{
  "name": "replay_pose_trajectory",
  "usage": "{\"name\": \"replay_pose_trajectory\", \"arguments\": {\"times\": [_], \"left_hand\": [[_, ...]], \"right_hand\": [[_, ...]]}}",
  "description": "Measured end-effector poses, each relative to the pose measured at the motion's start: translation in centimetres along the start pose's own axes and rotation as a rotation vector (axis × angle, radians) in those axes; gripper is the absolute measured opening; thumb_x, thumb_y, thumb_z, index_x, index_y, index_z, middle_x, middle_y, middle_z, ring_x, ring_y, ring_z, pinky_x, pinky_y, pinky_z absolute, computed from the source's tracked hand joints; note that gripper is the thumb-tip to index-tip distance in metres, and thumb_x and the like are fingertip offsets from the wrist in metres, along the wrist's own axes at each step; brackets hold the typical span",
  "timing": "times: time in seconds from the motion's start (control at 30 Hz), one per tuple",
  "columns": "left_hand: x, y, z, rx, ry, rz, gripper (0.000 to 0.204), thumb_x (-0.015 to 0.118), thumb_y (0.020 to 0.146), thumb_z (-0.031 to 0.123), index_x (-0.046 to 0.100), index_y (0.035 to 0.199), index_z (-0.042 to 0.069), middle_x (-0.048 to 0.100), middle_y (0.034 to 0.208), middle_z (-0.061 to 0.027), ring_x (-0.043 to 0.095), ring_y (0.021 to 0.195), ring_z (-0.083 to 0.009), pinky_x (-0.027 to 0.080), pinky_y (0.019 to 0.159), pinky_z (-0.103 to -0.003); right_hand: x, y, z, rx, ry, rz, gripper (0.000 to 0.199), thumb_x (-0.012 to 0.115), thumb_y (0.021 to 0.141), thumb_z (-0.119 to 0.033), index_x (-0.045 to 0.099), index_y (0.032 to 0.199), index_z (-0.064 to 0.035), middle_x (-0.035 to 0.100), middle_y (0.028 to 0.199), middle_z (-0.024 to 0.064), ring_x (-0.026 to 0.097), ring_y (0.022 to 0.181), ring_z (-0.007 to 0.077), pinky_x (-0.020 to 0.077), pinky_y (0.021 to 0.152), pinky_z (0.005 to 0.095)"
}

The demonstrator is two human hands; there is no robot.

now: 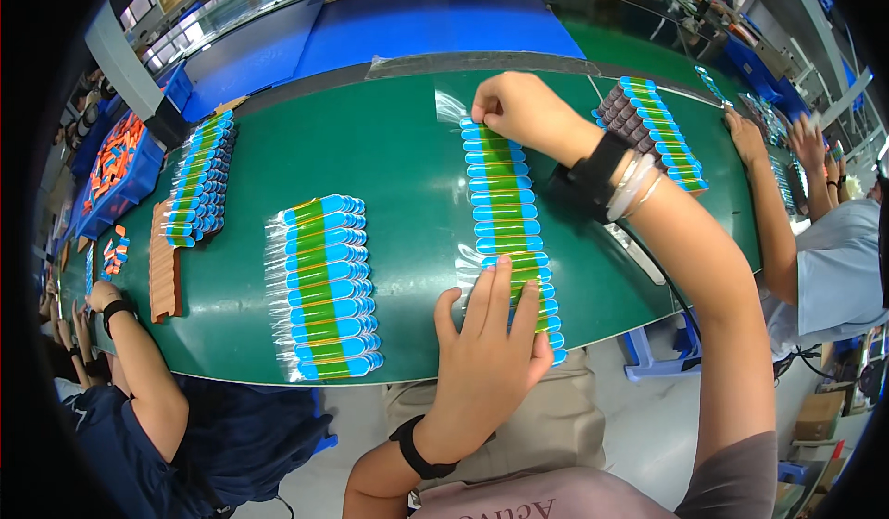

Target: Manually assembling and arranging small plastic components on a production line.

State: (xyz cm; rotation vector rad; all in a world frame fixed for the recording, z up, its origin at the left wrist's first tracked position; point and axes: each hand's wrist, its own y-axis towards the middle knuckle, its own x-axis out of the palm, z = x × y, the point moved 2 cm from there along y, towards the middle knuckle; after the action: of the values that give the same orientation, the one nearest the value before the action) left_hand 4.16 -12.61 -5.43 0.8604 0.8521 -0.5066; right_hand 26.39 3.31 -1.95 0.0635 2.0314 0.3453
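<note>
Head view: risks first, big to small. Green table (278, 149) looks slick, so a sideways shove could send things sliding. Row of strips (505, 227) runs far to near in front of me, near end right by the table edge; if my left hand (486, 343) drags it toward me, the end strips could tip off. Left stack (324, 287) sits close to the same edge; a bump could fan it out. Far-right stack (662, 135) is just past the wrist of my right hand (514, 102); a wide swing could clip it. Clear film (451, 102) at the row's far end could crease or tear if pulled askew.

Grip: left hand open, fingers spread over the near part of the row, touching it. Right hand curled at the far end, fingertips down by the last strip; can't tell if they're closed on film or only touching.

Materials, same order: table smooth, shiny, looks hard. Strips flat, slim, round-ended, bright blue with a green middle; can't tell if card or foam. Left stack several layers deep, scalloped side where the round ends line up. Far-right stack shows rough-looking brown on its left side. Film thin, glassy, wrinkled, sticking out left of the row.
</note>
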Motion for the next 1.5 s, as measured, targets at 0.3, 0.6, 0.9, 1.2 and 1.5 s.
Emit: {"name": "replay_pose_trajectory", "arguments": {"times": [0.3,0.6,0.9,1.2,1.5], "left_hand": [[-2.2,-0.3,1.0,0.037,0.072,-0.025,0.053,0.072,0.074,0.023,0.061,0.121,0.004,0.05,0.134,-0.0189,0.049,0.12,-0.0298,0.035,0.099,-0.053],[-3.6,-12.0,-3.1,-0.427,-0.535,-0.127,0.021,0.066,0.08,0.009,0.063,0.099,0.002,0.065,0.108,-0.0163,0.061,0.104,-0.0336,0.046,0.092,-0.042],[-0.4,-10.0,-2.8,-0.204,-0.711,-0.088,0.023,0.07,0.082,-0.002,0.069,0.104,0.004,0.067,0.108,-0.0134,0.067,0.102,-0.0292,0.052,0.086,-0.036],[-2.5,-8.9,-1.1,-0.291,-0.996,-0.16,0.057,0.067,0.08,-0.014,0.056,0.134,0.001,0.049,0.136,-0.0163,0.07,0.086,-0.0166,0.059,0.073,-0.026],[-3.2,-7.7,-0.3,-0.31,-1.035,-0.192,0.069,0.066,0.076,-0.017,0.052,0.14,0.003,0.044,0.142,-0.0162,0.071,0.088,-0.0152,0.059,0.073,-0.026]], "right_hand": [[-1.8,-3.2,-1.5,0.043,-0.152,-0.288,0.037,0.054,0.087,-0.002,0.065,0.122,-0.0059,0.065,0.117,0.0239,0.059,0.113,0.0385,0.0461,0.1,0.043],[-8.4,-21.0,-7.6,0.386,-0.527,-0.118,0.023,0.066,0.09,-0.017,0.065,0.105,0.0,0.067,0.091,0.0176,0.065,0.084,0.0368,0.0508,0.074,0.0434],[-6.3,-25.3,-5.5,0.324,-0.299,0.081,0.017,0.066,0.081,0.005,0.057,0.094,-0.0008,0.059,0.083,0.0132,0.059,0.086,0.0318,0.0489,0.076,0.0403],[-7.2,-27.2,-12.4,-0.034,0.128,0.085,0.021,0.07,0.073,0.006,0.069,0.093,-0.0023,0.063,0.085,0.0083,0.061,0.076,0.0217,0.0492,0.065,0.032],[-4.5,-28.5,-14.5,-0.285,0.137,0.11,0.032,0.068,0.065,0.003,0.07,0.097,0.0033,0.057,0.085,0.0066,0.057,0.074,0.0207,0.0474,0.059,0.0307]]}}
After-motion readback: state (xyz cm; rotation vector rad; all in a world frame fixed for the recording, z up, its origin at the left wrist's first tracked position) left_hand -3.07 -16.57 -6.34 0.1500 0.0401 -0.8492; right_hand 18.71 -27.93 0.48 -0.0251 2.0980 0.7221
